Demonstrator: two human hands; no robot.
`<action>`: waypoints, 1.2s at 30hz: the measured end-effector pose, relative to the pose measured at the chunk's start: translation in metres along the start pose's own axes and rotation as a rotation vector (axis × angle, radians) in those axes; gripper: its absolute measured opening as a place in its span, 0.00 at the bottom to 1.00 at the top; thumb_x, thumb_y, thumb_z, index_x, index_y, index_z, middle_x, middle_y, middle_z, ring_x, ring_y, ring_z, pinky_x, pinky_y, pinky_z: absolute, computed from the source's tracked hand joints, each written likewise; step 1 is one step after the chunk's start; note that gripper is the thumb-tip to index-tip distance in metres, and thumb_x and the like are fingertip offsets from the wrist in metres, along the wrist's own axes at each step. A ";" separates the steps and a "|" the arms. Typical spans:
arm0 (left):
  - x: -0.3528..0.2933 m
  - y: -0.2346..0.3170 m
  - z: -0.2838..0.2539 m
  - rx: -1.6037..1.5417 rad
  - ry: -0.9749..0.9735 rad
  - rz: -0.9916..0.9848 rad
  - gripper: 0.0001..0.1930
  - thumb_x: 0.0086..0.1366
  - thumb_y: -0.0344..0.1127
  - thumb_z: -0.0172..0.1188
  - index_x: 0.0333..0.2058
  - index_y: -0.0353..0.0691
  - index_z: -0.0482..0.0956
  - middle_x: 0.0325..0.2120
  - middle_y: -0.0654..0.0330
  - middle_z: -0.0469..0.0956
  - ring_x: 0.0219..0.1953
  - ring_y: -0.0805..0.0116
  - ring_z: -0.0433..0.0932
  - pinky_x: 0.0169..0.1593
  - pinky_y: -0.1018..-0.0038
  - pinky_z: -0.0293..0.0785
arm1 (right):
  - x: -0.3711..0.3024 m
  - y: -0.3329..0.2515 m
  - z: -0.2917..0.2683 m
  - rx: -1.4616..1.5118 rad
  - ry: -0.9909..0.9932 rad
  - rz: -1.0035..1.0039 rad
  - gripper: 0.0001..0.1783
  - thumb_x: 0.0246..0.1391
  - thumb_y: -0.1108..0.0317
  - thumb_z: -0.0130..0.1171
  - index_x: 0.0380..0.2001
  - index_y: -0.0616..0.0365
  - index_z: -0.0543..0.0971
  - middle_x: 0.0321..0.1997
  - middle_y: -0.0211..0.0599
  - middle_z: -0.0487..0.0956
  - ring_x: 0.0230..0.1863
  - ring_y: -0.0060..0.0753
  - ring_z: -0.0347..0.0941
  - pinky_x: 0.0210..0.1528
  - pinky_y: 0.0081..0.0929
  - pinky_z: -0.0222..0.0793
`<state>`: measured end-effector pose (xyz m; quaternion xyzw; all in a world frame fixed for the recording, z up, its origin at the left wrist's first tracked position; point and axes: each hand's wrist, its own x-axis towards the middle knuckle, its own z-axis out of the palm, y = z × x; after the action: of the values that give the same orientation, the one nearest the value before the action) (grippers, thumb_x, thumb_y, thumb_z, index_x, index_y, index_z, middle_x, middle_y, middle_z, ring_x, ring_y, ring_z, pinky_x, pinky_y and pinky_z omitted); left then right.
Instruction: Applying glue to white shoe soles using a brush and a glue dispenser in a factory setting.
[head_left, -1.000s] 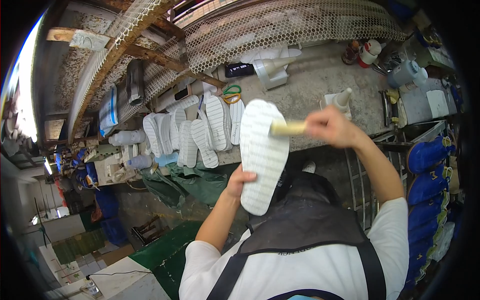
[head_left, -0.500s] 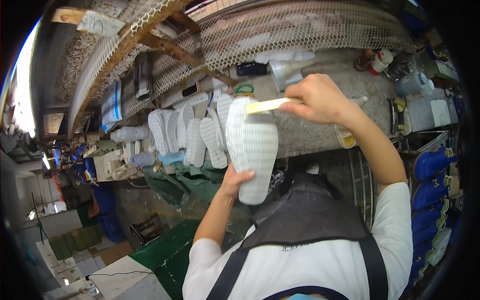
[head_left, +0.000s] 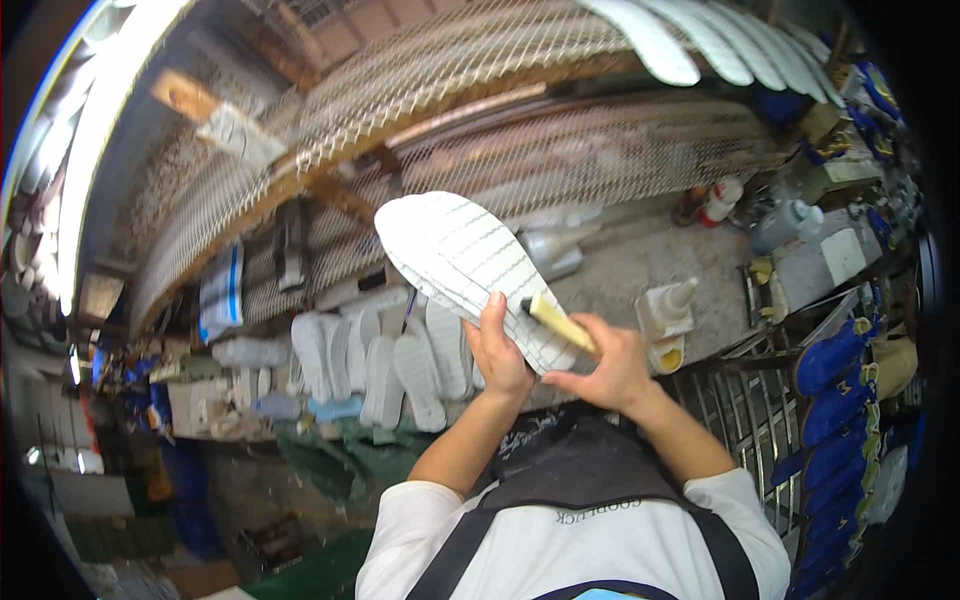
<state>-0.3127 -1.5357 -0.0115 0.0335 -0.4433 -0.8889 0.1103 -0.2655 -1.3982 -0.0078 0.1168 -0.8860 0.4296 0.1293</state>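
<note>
My left hand (head_left: 500, 355) is closed around the side of a white shoe sole (head_left: 455, 245) marked with thin dark cross lines. The sole is tilted, its broad end up and to the left, its narrow end toward my right hand (head_left: 612, 368). Between the fingers of that hand is a brush (head_left: 562, 322) with a pale yellow handle. Its dark tip lies over the sole's lower part, though whether it touches I cannot tell. My right thumb is at the sole's narrow end. Several similar soles (head_left: 418, 375) lie on the bench to the left.
The worn bench (head_left: 625, 255) runs across in front of me. On it stand a white squeeze bottle (head_left: 680, 297), a small dish of yellow stuff (head_left: 668, 357) and a blue-grey container (head_left: 783, 225). A mesh shelf (head_left: 420, 80) overhangs the bench. Blue shoe uppers (head_left: 832, 430) hang at right.
The sole has swung round, broad end now pointing up and left. My left hand has shifted from its narrow end to its side. The brush has come down from the broad end.
</note>
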 end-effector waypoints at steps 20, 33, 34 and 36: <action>-0.023 -0.006 -0.067 0.097 -0.383 -0.795 0.29 0.56 0.33 0.59 0.55 0.34 0.61 0.47 0.52 0.73 0.46 0.60 0.75 0.49 0.64 0.73 | 0.007 0.081 -0.084 -0.005 0.323 0.004 0.33 0.50 0.37 0.52 0.43 0.57 0.76 0.19 0.42 0.76 0.23 0.46 0.76 0.27 0.34 0.69; -0.151 -0.040 -0.105 0.065 -0.093 -1.210 0.33 0.51 0.35 0.58 0.56 0.33 0.59 0.46 0.50 0.73 0.44 0.59 0.76 0.46 0.66 0.75 | -0.200 0.279 -0.027 -0.421 -0.293 0.895 0.20 0.53 0.48 0.51 0.28 0.53 0.80 0.27 0.47 0.79 0.33 0.52 0.76 0.35 0.45 0.70; -0.153 -0.040 -0.103 0.132 -0.075 -1.193 0.32 0.52 0.35 0.57 0.56 0.33 0.59 0.45 0.50 0.73 0.44 0.59 0.76 0.45 0.66 0.75 | -0.199 0.280 -0.030 -0.421 -0.291 0.894 0.20 0.53 0.48 0.51 0.28 0.53 0.80 0.27 0.47 0.79 0.33 0.51 0.76 0.34 0.44 0.70; -0.157 -0.042 -0.097 0.177 -0.055 -1.176 0.32 0.53 0.35 0.57 0.56 0.33 0.59 0.46 0.50 0.72 0.44 0.59 0.76 0.45 0.66 0.75 | -0.197 0.279 -0.037 -0.406 -0.307 0.882 0.20 0.53 0.48 0.51 0.28 0.53 0.81 0.27 0.46 0.79 0.33 0.50 0.76 0.35 0.44 0.70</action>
<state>-0.1512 -1.5515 -0.1101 0.2594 -0.4255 -0.7610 -0.4154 -0.1648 -1.1818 -0.2544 -0.2342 -0.9255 0.2402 -0.1760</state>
